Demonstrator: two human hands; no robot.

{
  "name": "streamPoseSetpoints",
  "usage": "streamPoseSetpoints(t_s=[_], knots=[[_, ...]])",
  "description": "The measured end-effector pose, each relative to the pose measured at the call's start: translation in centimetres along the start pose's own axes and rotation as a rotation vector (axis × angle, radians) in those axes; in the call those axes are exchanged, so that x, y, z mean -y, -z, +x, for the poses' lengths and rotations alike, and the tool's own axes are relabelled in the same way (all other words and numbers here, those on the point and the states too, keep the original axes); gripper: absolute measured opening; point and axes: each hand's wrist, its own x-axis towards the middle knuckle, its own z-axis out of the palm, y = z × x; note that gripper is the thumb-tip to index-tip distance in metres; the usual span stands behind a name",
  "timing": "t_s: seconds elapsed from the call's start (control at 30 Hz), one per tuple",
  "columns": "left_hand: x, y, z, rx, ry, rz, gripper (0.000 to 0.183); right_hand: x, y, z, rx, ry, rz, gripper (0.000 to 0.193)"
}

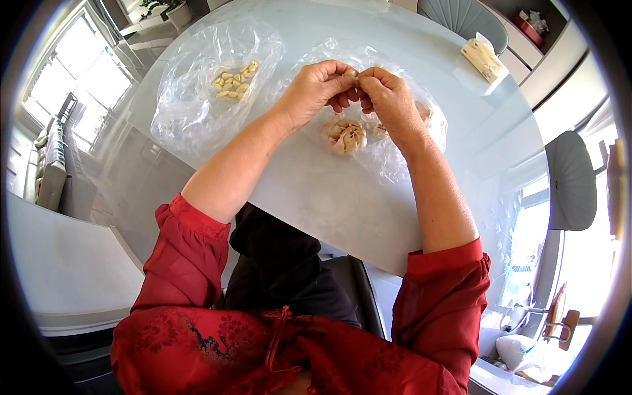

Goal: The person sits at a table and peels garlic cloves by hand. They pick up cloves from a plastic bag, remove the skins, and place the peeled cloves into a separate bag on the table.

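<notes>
My left hand (321, 87) and my right hand (390, 99) meet fingertip to fingertip above the table. Pinched between them is a small pale garlic clove (353, 74), mostly hidden by the fingers. Below the hands, a garlic bulb (345, 136) with papery skin rests on a clear plastic bag (388, 164). More garlic (423, 112) shows in part behind my right wrist. To the left, peeled garlic cloves (232, 83) lie in a small heap on another clear plastic bag (178, 108).
The glossy white table (316, 204) has a curved far edge and a straight edge near my lap. A tissue pack (482, 60) lies at the far right. Grey chairs (571, 181) stand at the right and far side. A potted plant (178, 14) is at the far left.
</notes>
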Motion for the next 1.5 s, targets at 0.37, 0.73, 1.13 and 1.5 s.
streamPoseSetpoints(t_s=[0.37,0.73,1.13,1.5], knots=[[-0.2,0.6,0.3,-0.110,0.025,-0.131,0.023,0.6,0.1,-0.3,-0.023,-0.022,-0.017,0.022],[-0.1,-0.7,-0.2,-0.227,-0.199,0.554,0.021,-1.3,-0.2,0.3,-0.103,0.208,-0.288,0.026],[-0.4,-1.0,-0.6,-0.146,-0.237,0.657,0.021,0.1,0.1,-0.5,-0.006,0.060,-0.310,0.026],[0.1,-0.8,-0.5,-0.159,-0.257,0.674,0.019,-0.1,0.2,-0.4,0.051,0.043,-0.335,0.025]])
